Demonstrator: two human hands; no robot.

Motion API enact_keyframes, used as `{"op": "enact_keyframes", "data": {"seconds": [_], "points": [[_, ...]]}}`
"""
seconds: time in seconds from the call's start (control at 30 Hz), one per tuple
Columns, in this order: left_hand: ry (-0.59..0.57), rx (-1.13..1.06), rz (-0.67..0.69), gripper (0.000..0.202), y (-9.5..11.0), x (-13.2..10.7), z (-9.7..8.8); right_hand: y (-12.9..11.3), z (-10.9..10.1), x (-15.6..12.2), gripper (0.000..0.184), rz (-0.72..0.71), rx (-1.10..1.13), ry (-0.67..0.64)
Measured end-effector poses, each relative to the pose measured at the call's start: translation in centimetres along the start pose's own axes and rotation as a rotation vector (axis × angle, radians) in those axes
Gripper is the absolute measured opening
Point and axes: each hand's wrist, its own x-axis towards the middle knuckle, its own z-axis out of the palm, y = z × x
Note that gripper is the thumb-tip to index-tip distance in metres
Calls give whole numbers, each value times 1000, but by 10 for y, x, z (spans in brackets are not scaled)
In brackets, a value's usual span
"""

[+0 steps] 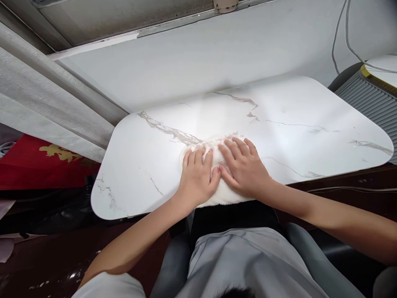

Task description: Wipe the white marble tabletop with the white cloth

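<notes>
A white fluffy cloth [217,198] lies on the near edge of a white marble-patterned table [294,128]. Both my hands rest flat on top of it, side by side, thumbs touching. My left hand [198,174] presses the cloth's left part with fingers stretched forward. My right hand [243,165] lies on its right part, fingers spread and pointing up-left. Neither hand grips anything. Most of the cloth is hidden under the hands.
A white wall runs behind the table. A grey ribbed appliance [369,99] with cables stands at the right. A curtain [37,99] hangs at the left above a red sheet with gold lettering [37,161]. My grey-clothed lap [248,260] is below the table edge.
</notes>
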Motion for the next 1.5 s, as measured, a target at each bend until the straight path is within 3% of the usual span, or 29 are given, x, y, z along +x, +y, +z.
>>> {"op": "enact_keyframes", "data": {"seconds": [0.23, 0.43, 0.53, 0.7, 0.93, 1.27, 1.5], "points": [[1, -61, -5, 44, -3, -27, -5, -17, -6, -10, 60, -69, 37, -29], [-18, -71, -37, 44, -19, -23, -2, -19, 0, 11, 60, -104, 55, -75], [-18, -48, -79, 45, -42, -6, 2, -17, 10, 44, 59, -121, 76, -92], [-13, -31, -198, 48, -100, 41, 9, -16, 35, 122, 49, -140, 146, -73], [73, -178, -195, 40, -170, 104, 12, -22, 66, 200, 44, -10, 168, -28], [155, -328, -200, 32, -219, 155, 26, -5, 90, 263, 40, 48, 179, 13], [175, -337, -222, 28, -226, 175, 23, -1, 92, 284, 34, 91, 151, 57]]}}
